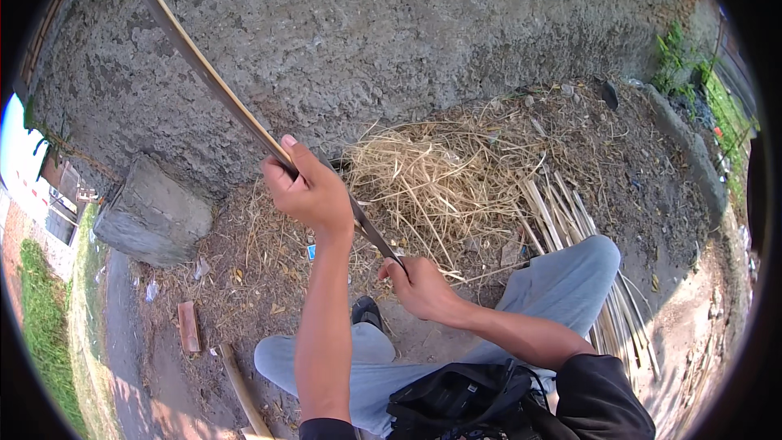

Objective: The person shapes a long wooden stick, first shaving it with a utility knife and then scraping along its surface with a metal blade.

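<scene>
A long bamboo strip, dark on its face and pale along one edge, slants from the upper left down to the middle. My left hand is wrapped around it partway along, thumb pointing up. Lower and to the right, my right hand is closed on the strip's near end, thumb lying against it. Between the two hands the strip curves slightly and looks narrower. Whether my right fingers also cover a tool, I cannot make out.
A heap of pale shavings lies beyond my hands by the rough wall. Several split strips lie right, partly under my knee. Leftward are a concrete block, a brick and a wooden stick.
</scene>
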The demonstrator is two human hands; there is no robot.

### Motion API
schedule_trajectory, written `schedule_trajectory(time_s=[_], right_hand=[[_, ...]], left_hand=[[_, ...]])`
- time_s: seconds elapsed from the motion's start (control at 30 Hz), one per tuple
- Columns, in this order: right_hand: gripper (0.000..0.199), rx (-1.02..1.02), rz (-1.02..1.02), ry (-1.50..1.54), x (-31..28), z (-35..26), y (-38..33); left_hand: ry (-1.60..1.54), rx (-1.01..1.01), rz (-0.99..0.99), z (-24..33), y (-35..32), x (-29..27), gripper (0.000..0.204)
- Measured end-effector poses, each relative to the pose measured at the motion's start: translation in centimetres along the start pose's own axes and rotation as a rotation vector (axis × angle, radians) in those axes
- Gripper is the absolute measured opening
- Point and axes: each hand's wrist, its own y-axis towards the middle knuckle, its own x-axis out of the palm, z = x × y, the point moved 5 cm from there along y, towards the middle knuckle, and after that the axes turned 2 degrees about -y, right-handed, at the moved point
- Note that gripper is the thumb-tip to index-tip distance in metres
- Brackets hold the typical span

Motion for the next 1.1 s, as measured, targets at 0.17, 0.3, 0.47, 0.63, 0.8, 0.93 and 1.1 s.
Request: schedule_trajectory(time_s=[0.17, 0.3, 0.47, 0.63, 0.8, 0.93, 1.1], right_hand=[[0.035, 0.163, -0.090, 0.029, -1.0, -0.8, -0.1], [0.035, 0.045, -0.048, 0.028, -2.3, -4.5, 0.3], [0.037, 0.051, 0.068, 0.036, -0.2, 1.1, 0.6], [0.041, 0.313, -0.097, -0.044, 0.3, 4.8, -1.0], [0.041, 0.337, -0.142, 0.415, -1.8, -1.3, 1.2], [0.038, 0.129, -0.125, 0.273, -2.0, -2.2, 0.8], [0.038, 0.298, -0.181, 0.133, -1.8, 0.7, -1.4]], left_hand=[[0.024, 0.010, 0.021, -0.9, 0.0, -0.3, 0.026], [0.030, 0.038, -0.010, 0.3, -1.0, 1.0, 0.025], [0.012, 0.076, -0.013, 1.9, -1.8, 2.2, 0.024], [0.060, 0.053, 0.005, 0.2, -1.4, 0.1, 0.026], [-0.020, 0.046, -0.031, 0.5, -1.8, 1.2, 0.025], [0.011, 0.062, -0.022, 0.8, -2.1, 1.4, 0.025], [0.066, 0.063, -0.021, 0.9, -1.8, 1.2, 0.029]])
